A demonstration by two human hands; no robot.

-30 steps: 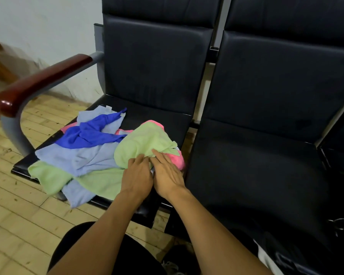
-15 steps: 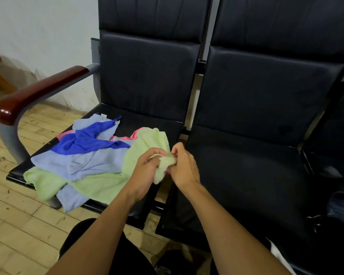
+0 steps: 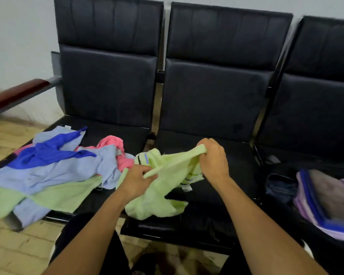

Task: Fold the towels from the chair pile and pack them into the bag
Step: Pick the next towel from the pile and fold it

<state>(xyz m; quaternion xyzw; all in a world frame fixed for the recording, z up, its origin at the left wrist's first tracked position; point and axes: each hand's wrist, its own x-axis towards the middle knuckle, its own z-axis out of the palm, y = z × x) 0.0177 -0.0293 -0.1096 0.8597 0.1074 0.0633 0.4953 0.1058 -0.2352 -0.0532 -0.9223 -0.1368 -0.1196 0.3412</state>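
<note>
Both hands pinch one edge of the light green towel [image 3: 163,195] over the middle seat [image 3: 232,175]: left hand [image 3: 136,180] at seven o'clock, right hand [image 3: 213,158] at one. Its white tag [image 3: 187,187] looks unreadable. Pile [image 3: 54,169] at nine o'clock, bag [image 3: 282,187] at three.

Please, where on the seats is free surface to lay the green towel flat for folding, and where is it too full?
Free: the middle seat, bare black cushion between the right hand and the bag, and behind the green towel toward the backrest. The left seat's back corner is also bare. Crowded: the towel pile covers most of the left seat; the bag fills the right seat.
</note>
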